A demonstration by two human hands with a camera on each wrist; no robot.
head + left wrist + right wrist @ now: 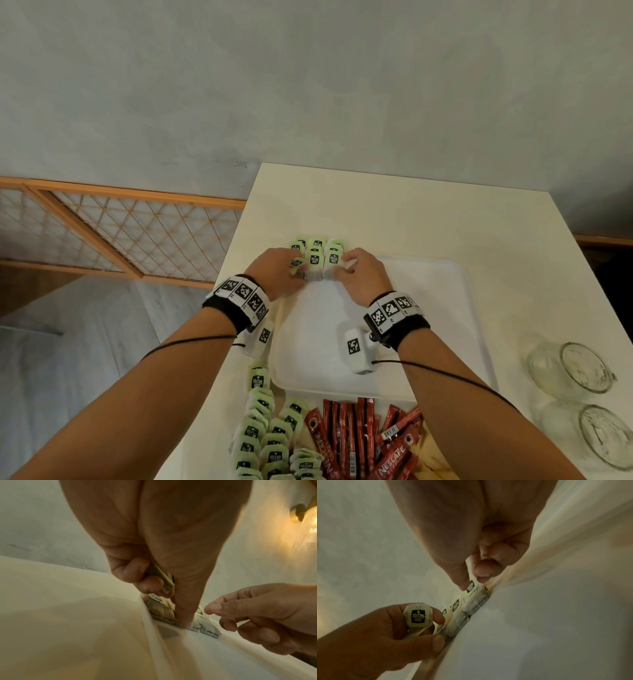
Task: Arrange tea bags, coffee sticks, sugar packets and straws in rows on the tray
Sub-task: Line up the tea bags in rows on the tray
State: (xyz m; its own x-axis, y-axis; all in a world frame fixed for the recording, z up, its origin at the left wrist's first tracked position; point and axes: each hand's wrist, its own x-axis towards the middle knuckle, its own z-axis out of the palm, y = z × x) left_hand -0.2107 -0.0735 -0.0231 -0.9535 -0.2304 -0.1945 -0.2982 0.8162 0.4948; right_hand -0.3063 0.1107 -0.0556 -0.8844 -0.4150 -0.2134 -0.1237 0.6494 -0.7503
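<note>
Two glass jars [579,404] sit on the cream table [394,212] by a grey wall [308,85].

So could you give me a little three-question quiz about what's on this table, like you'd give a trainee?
1. True or false: the red Nescafe coffee sticks already lie on the white tray.
2. Which hand holds a spare tea bag by its green tag: A left hand, B right hand, C neither?
3. Fill in: the placed tea bags sit at the tray's far ____ corner.

Key: 1 false, they lie on the table in front of the tray. 2 A. 3 left.
</note>
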